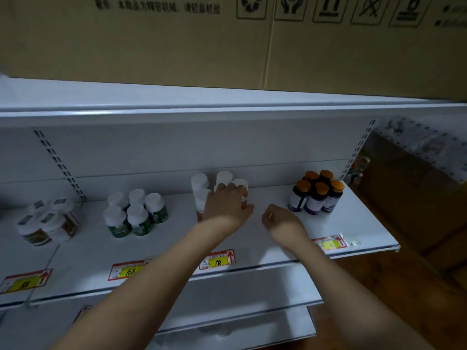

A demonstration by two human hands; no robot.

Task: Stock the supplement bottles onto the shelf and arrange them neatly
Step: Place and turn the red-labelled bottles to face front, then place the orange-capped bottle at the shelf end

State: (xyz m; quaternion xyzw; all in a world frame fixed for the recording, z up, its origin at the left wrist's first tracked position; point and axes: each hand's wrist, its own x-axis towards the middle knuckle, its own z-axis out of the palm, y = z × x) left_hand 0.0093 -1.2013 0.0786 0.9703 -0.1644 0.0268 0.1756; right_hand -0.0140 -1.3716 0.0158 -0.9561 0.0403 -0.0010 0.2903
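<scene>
Both bare forearms reached forward and up from the lower edge of the view. The left hand [227, 204] lay palm-down, fingers spread and bent over white caps — grip not clear. The right hand [280, 221] hung beside it, fingers loosely curled, holding nothing.

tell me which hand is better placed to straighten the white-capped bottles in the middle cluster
Left. The left hand already rests over the cluster of white-capped bottles, fingers on their caps. The right hand sits loosely curled on the bare white shelf beside them, holding nothing.
</scene>
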